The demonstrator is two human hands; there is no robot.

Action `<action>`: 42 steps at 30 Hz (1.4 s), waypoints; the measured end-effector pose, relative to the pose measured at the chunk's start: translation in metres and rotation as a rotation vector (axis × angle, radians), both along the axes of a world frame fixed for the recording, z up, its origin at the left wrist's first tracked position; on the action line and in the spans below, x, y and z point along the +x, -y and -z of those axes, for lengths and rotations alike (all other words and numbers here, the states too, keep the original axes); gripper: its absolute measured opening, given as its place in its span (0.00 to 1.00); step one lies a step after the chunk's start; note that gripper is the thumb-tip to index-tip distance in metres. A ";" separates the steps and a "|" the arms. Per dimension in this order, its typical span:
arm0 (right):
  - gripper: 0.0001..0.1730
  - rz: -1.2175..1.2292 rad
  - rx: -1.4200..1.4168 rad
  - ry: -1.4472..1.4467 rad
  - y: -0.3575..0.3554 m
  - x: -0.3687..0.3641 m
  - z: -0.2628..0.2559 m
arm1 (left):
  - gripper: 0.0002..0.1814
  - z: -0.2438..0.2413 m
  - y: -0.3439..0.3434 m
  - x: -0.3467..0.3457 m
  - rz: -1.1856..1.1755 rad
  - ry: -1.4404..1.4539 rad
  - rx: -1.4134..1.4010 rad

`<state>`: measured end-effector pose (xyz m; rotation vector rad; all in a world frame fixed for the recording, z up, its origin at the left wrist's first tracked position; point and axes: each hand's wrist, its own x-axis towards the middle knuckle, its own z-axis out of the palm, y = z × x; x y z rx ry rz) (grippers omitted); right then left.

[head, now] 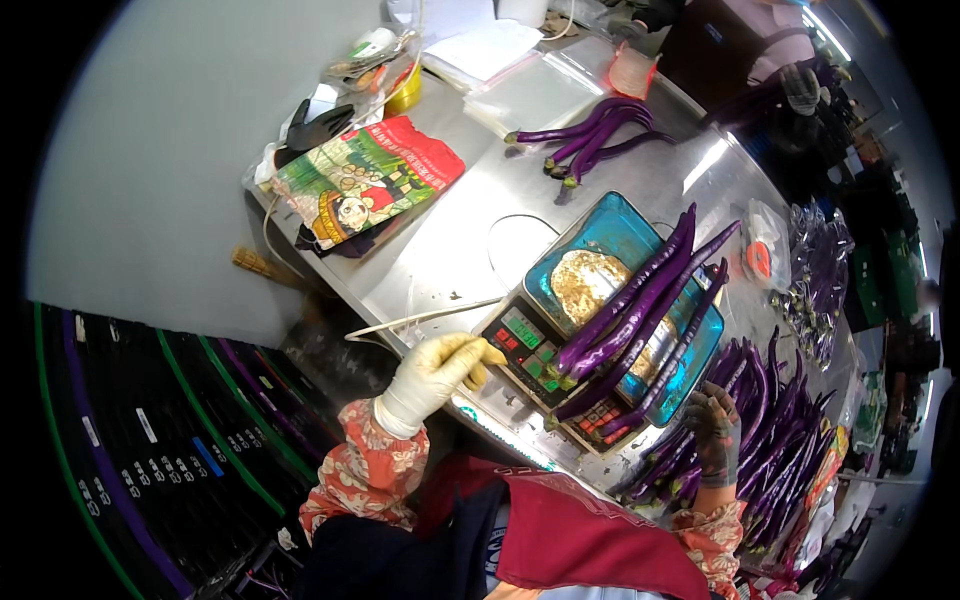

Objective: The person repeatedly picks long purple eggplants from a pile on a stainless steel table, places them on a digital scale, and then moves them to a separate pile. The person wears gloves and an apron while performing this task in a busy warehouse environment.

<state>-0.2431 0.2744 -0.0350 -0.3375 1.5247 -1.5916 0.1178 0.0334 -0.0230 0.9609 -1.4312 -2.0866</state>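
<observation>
Several long purple eggplants point(637, 315) lie across the blue tray point(615, 217) of a digital scale point(517, 352), stem ends towards me. Beside the scale's lit display is my left hand point(439, 379) in a pale, yellow-stained glove. Its fingers are curled together, and nothing shows between them. My right hand point(714, 427) wears a dark, soiled glove and is at the tray's right edge, above a large heap of eggplants point(765, 442). Those fingers are bent, and their grip on any eggplant is hidden.
More eggplants point(592, 142) lie by clear plastic bags point(532, 94) on the metal table point(457, 247). A printed bag point(367, 180) and black glove point(322, 124) are at left. Bagged eggplants point(817, 277) and a tape roll point(759, 259) sit right. Across the table stands another person point(720, 52). Black crates point(150, 450) are stacked lower left.
</observation>
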 end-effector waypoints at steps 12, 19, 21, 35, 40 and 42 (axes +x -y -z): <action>0.23 0.102 0.090 -0.103 -0.014 0.026 -0.007 | 0.16 0.008 0.012 -0.022 -0.010 -0.037 -0.046; 0.23 0.064 0.093 -0.081 -0.009 0.044 -0.009 | 0.16 0.005 0.020 -0.024 -0.027 -0.011 -0.066; 0.22 0.053 0.105 -0.136 -0.011 0.050 -0.006 | 0.15 0.003 0.023 -0.028 -0.011 0.015 -0.072; 0.18 -0.024 0.027 -0.341 -0.021 0.060 0.035 | 0.17 0.018 0.023 -0.047 -0.002 0.094 -0.061; 0.23 0.035 -0.104 -0.201 -0.040 0.065 0.062 | 0.12 -0.017 0.035 -0.080 0.267 0.163 -0.231; 0.19 0.084 -0.129 -0.242 -0.047 0.069 0.051 | 0.12 -0.028 0.029 -0.089 0.316 0.168 -0.264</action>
